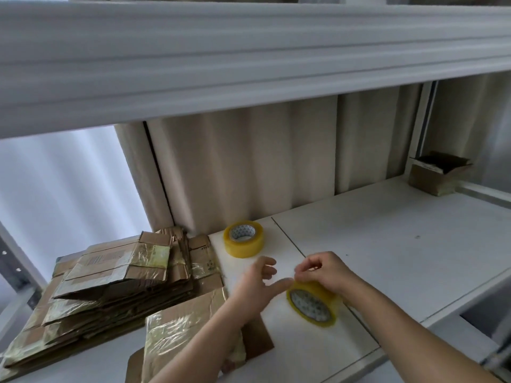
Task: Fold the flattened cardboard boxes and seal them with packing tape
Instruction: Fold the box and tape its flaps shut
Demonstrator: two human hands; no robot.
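The right hand (pixel 326 272) is gripping a yellowish packing tape roll (pixel 313 304) on edge, fingers curled over its top. The left hand (pixel 258 283), fingers loosely spread and blurred, is touching the roll's upper edge, above a flattened cardboard box (pixel 179 335) lying on the white shelf (pixel 387 244).

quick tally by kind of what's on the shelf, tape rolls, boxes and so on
tape rolls: 2, one lying at the back, one on edge under the right hand
folded box: 1, open-topped, far right corner
stack of flattened boxes: 1, on the left; too overlapped to count singly
loose flattened box: 1, under the left arm
total: 5
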